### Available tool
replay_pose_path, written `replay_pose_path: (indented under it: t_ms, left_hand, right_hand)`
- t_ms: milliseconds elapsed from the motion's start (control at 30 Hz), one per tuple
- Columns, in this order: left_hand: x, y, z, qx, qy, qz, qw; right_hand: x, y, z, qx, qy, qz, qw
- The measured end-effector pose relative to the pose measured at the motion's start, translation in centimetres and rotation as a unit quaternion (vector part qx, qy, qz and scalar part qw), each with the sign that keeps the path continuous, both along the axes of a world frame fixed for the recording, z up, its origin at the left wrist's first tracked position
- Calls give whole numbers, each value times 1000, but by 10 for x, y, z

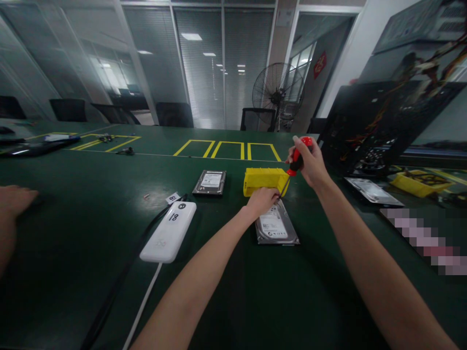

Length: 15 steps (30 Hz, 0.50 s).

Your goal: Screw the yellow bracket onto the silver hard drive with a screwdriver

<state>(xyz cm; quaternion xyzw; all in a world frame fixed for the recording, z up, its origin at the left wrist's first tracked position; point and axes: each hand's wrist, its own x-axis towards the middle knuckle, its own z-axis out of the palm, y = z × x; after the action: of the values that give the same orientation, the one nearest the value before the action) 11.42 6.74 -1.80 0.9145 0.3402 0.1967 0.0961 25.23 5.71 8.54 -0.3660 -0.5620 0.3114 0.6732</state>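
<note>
My right hand (307, 158) is wrapped round the red and black handle of a screwdriver (297, 160), whose shaft slants down to the left. The tip ends by the fingers of my left hand (264, 199), at the far edge of a silver hard drive (273, 226) lying label up on the table. My left fingers are pressed together there; what they pinch, if anything, is hidden. Just behind them stands a yellow plastic bin (260, 178), turned on its side. A second hard drive (210, 183) lies flat further left.
A white power bank (170, 233) with a cable lies on the green table (226, 291). Another person's hand (16, 199) rests at the left edge. On the right are a third drive (372, 190), a yellow bin (419, 183) holding dark parts and a black computer case (386, 121).
</note>
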Motion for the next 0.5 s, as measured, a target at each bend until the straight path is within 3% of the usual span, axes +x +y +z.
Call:
replay_pose_path:
  t_ms: [200,500]
  left_hand:
    - [1,-1,1,4,14,10,1000]
    - [1,2,-3,10,2,6,1000]
  right_hand:
    - [2,3,0,-12,-6,34,999]
    - [-1,1,-1,-10,11,9,1000]
